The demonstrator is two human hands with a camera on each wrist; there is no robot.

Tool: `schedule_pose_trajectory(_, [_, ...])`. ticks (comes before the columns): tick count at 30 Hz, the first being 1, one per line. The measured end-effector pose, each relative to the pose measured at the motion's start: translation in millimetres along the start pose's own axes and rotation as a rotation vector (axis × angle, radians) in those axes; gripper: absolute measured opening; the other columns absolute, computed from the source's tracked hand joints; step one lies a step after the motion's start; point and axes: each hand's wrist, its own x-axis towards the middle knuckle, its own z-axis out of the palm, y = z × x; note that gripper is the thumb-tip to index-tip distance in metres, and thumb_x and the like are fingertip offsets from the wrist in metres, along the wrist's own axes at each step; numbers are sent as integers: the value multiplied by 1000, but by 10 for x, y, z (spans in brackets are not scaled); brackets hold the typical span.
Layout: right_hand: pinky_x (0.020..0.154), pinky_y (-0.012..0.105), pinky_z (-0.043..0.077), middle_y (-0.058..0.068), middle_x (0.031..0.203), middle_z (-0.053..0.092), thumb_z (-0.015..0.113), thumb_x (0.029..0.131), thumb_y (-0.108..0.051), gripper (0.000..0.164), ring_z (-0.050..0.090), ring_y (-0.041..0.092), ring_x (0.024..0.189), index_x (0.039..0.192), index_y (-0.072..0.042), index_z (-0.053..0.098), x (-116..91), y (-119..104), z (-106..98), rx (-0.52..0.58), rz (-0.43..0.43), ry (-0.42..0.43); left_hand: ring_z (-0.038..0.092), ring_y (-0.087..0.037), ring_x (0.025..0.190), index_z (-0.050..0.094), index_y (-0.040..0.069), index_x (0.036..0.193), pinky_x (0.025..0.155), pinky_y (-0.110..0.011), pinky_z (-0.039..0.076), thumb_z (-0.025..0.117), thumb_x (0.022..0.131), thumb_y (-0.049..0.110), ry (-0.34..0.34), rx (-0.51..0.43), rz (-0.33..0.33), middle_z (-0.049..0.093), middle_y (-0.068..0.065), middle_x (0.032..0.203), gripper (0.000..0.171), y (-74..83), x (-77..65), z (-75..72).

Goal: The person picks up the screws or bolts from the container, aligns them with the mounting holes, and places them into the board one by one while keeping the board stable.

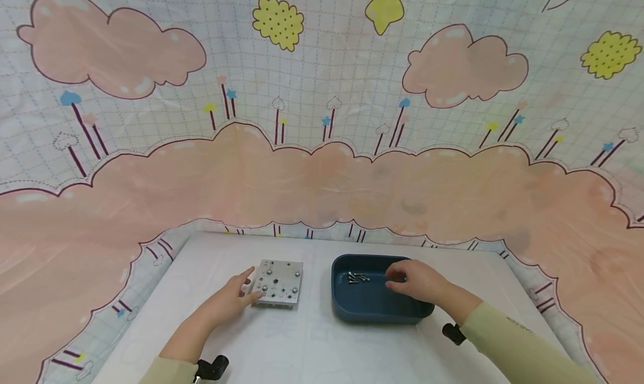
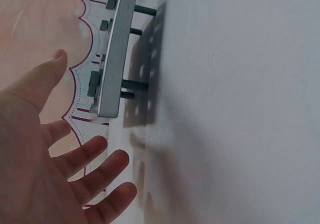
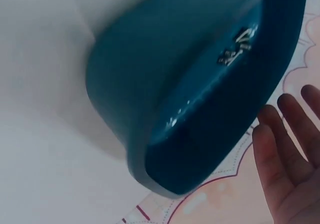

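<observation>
A square metal plate (image 1: 287, 278) with holes and several bolts (image 2: 93, 83) through it stands raised on the bolt shanks, which stick out below it in the left wrist view. At its left side is my left hand (image 1: 226, 303), thumb and fingers spread, fingertips right at the plate's edge in the head view. A dark blue tray (image 1: 382, 316) holds a small pile of screws (image 1: 358, 277) towards its far left. Over the tray's right part hovers my right hand (image 1: 420, 280), fingers loosely bent and nothing seen between them.
Both things stand on a white-covered table (image 1: 307, 350). Behind the table hangs a patterned cloth (image 1: 327, 188) with clouds and stars. Black wrist mounts (image 1: 213, 367) sit at both sleeves.
</observation>
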Motion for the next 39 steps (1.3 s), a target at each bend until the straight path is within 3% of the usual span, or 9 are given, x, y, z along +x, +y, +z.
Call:
schedule_pose_trajectory(5, [79, 34, 53, -11, 91, 66, 73, 91, -25, 20, 59, 8, 82, 107, -12, 73, 198, 21, -29, -8, -6, -63, 58, -24, 99, 26, 5, 156, 82, -46, 48, 69, 91, 45, -34, -46, -49, 58, -13, 122, 87, -79, 52, -31])
schedule_pose_trajectory(11, [80, 35, 52, -8, 94, 68, 72, 92, -22, 20, 60, 8, 82, 107, -10, 74, 392, 37, -13, -48, -73, -125, 58, -18, 82, 30, 4, 154, 73, -37, 47, 72, 90, 38, -62, -110, -73, 61, -6, 103, 84, -133, 124, -59])
schedule_pose_trajectory(22, [84, 37, 51, -6, 92, 67, 75, 90, -18, 14, 58, 12, 81, 102, -11, 75, 718, 74, 103, -53, -22, -223, 56, -19, 76, 32, 11, 155, 72, -38, 43, 74, 87, 42, -103, -120, -90, 62, -4, 101, 86, -221, 269, -36])
schedule_pose_trajectory(31, [79, 37, 51, -7, 84, 66, 78, 85, -25, 14, 59, 12, 77, 92, -14, 75, 860, 94, 221, -263, -146, -235, 52, -20, 76, 30, 19, 157, 73, -38, 39, 76, 85, 45, -146, -147, -95, 55, -5, 102, 90, -276, 305, -28])
schedule_pose_trajectory(39, [76, 38, 51, -5, 81, 65, 77, 86, -21, 10, 59, 14, 74, 91, -12, 74, 901, 43, 303, -295, -161, -252, 51, -20, 75, 28, 23, 158, 74, -38, 39, 77, 84, 46, -160, -165, -99, 54, -5, 102, 92, -299, 320, -22])
